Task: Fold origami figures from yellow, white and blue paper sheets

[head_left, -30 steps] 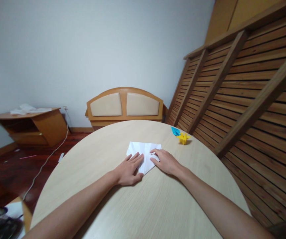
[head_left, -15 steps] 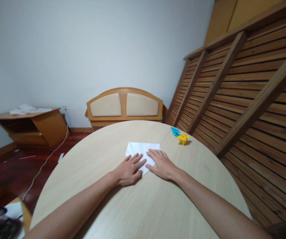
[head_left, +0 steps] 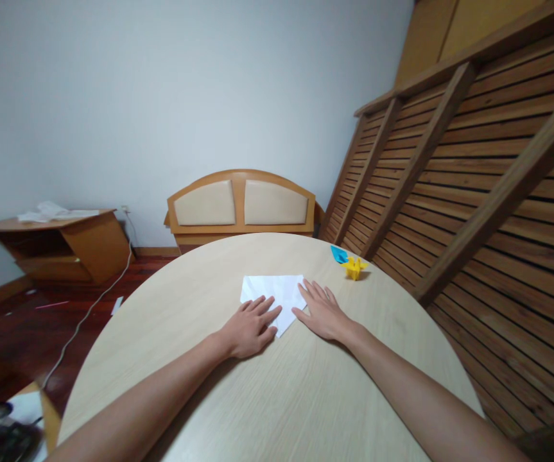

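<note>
We note a slatted wooden frame (head_left: 474, 173) leaning along the right side, and a padded headboard (head_left: 241, 204) against the wall beyond the round table (head_left: 277, 385). A low wooden cabinet (head_left: 60, 244) stands at far left.

The folded white paper (head_left: 275, 293) lies flat near the table's centre, pointed corner toward us. Our left hand (head_left: 249, 327) rests flat, released, fingers spread on the paper's left flap. Our right hand (head_left: 322, 311), also flat and released, now lies on the table with its thumb side touching the paper's right edge; half a second ago it sat further left, over the paper. We judge that the right flap has just been pressed down and the crease run outward.

A small yellow origami figure (head_left: 355, 267) and a blue paper piece (head_left: 339, 254) sit apart, near the far right rim.
</note>
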Tool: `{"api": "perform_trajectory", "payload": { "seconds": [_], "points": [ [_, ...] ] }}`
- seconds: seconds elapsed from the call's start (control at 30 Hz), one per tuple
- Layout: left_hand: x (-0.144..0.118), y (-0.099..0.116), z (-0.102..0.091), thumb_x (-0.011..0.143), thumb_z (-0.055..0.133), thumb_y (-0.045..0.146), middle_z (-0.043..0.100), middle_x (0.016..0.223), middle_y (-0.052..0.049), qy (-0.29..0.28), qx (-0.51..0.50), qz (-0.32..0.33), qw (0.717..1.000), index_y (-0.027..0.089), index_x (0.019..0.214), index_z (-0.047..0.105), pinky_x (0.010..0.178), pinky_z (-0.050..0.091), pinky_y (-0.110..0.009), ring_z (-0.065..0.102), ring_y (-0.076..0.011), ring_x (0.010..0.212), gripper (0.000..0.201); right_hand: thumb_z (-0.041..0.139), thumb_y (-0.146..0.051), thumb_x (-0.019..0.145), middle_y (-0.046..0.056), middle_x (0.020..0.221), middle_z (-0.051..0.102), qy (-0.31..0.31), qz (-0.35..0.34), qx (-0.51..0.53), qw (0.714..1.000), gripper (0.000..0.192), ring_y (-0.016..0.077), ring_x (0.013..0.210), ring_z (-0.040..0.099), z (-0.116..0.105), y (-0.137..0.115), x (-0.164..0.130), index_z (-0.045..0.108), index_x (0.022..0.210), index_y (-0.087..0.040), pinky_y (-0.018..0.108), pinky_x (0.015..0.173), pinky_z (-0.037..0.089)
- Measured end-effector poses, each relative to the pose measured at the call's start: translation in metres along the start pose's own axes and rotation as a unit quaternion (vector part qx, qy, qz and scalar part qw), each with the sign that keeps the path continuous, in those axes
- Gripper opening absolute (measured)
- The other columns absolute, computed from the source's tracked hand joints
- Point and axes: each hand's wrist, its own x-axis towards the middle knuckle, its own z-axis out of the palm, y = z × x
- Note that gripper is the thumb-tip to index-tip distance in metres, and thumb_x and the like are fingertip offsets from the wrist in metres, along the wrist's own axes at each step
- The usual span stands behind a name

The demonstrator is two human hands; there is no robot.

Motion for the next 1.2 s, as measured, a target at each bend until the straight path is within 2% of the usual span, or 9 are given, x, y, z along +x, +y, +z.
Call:
{"api": "perform_trajectory", "payload": {
  "seconds": [0.17, 0.27, 0.47, 0.6, 0.73, 0.8, 0.9, 1.03, 1.2],
  "points": [
    [0.001, 0.001, -0.002, 0.099, 0.033, 0.049, 0.021, 0.161, -0.005, 0.0, 0.01, 0.001, 1.0, 0.03, 0.153, 0.028, 0.118, 0.02, -0.052, 0.018, -0.03, 0.148, 0.057, 0.038, -0.074, 0.086, 0.01, 0.164, 0.007, -0.037, -0.111, 0.034, 0.993, 0.09, 0.0303, 0.15, 0.002, 0.0, -0.017, -0.009, 0.016, 0.157, -0.021, 0.051, 0.119, -0.004],
    [0.002, 0.001, -0.002, 0.099, 0.033, 0.048, 0.02, 0.161, -0.005, -0.002, 0.011, 0.002, 1.0, 0.031, 0.153, 0.028, 0.118, 0.02, -0.053, 0.017, -0.03, 0.148, 0.057, 0.039, -0.079, 0.082, 0.01, 0.164, 0.005, -0.043, -0.123, 0.045, 0.99, 0.098, 0.0312, 0.15, 0.001, 0.001, -0.019, -0.01, 0.014, 0.157, -0.021, 0.052, 0.118, -0.004],
    [0.001, -0.001, 0.001, 0.099, 0.033, 0.049, 0.021, 0.161, -0.006, -0.004, 0.01, 0.003, 1.0, 0.031, 0.153, 0.028, 0.117, 0.02, -0.053, 0.018, -0.0303, 0.148, 0.057, 0.042, -0.078, 0.082, 0.011, 0.163, 0.006, -0.044, -0.039, 0.038, 0.998, 0.1, 0.034, 0.15, 0.004, 0.003, -0.002, 0.001, 0.016, 0.157, -0.017, 0.054, 0.119, 0.001],
    [0.001, -0.003, 0.005, 0.099, 0.033, 0.049, 0.022, 0.161, -0.006, 0.001, 0.006, 0.008, 1.0, 0.031, 0.152, 0.029, 0.117, 0.019, -0.054, 0.018, -0.0309, 0.148, 0.056, 0.044, -0.063, 0.09, 0.012, 0.163, 0.012, -0.003, 0.049, 0.009, 0.999, 0.084, 0.0333, 0.149, 0.012, 0.003, 0.015, 0.011, 0.018, 0.156, -0.019, 0.055, 0.118, 0.007],
    [0.0, -0.006, 0.008, 0.099, 0.034, 0.05, 0.024, 0.161, -0.006, 0.013, 0.006, 0.013, 1.0, 0.031, 0.152, 0.03, 0.117, 0.017, -0.056, 0.02, -0.0314, 0.148, 0.056, 0.047, -0.047, 0.095, 0.014, 0.16, 0.023, 0.052, 0.095, -0.015, 0.994, 0.068, 0.0335, 0.147, 0.02, 0.003, 0.029, 0.016, 0.027, 0.153, -0.018, 0.054, 0.116, 0.014],
    [-0.001, -0.005, 0.007, 0.099, 0.035, 0.05, 0.028, 0.159, -0.007, 0.027, 0.012, 0.016, 0.999, 0.03, 0.151, 0.033, 0.117, 0.019, -0.056, 0.024, -0.0323, 0.146, 0.056, 0.05, -0.035, 0.094, 0.015, 0.156, 0.032, 0.101, 0.067, -0.021, 0.992, 0.06, 0.0315, 0.144, 0.028, 0.001, 0.03, 0.017, 0.035, 0.149, -0.015, 0.051, 0.116, 0.019],
    [-0.002, -0.001, 0.003, 0.097, 0.039, 0.051, 0.037, 0.155, -0.01, 0.056, 0.027, 0.024, 0.998, 0.029, 0.148, 0.04, 0.114, 0.025, -0.055, 0.034, -0.034, 0.14, 0.055, 0.05, -0.022, 0.092, 0.013, 0.14, 0.053, 0.151, -0.043, 0.018, 0.987, 0.044, 0.0251, 0.13, 0.045, -0.002, 0.017, 0.013, 0.053, 0.135, -0.016, 0.041, 0.11, 0.032],
    [-0.002, 0.004, -0.002, 0.095, 0.044, 0.05, 0.048, 0.144, -0.013, 0.091, 0.047, 0.038, 0.994, 0.026, 0.143, 0.047, 0.109, 0.033, -0.052, 0.045, -0.0334, 0.128, 0.054, 0.051, -0.028, 0.094, 0.009, 0.119, 0.066, 0.115, -0.155, 0.08, 0.978, 0.027, 0.0226, 0.113, 0.056, -0.002, -0.01, 0.003, 0.064, 0.116, -0.019, 0.037, 0.1, 0.041],
    [-0.001, -0.001, -0.007, 0.092, 0.052, 0.045, 0.056, 0.132, -0.013, 0.11, 0.031, 0.076, 0.991, 0.025, 0.139, 0.05, 0.102, 0.041, -0.049, 0.051, -0.0307, 0.117, 0.051, 0.052, -0.033, 0.095, 0.01, 0.131, 0.061, 0.047, -0.2, 0.075, 0.976, 0.035, 0.0257, 0.124, 0.05, 0.002, -0.014, -0.002, 0.062, 0.126, -0.021, 0.042, 0.107, 0.035]
  ]
}}
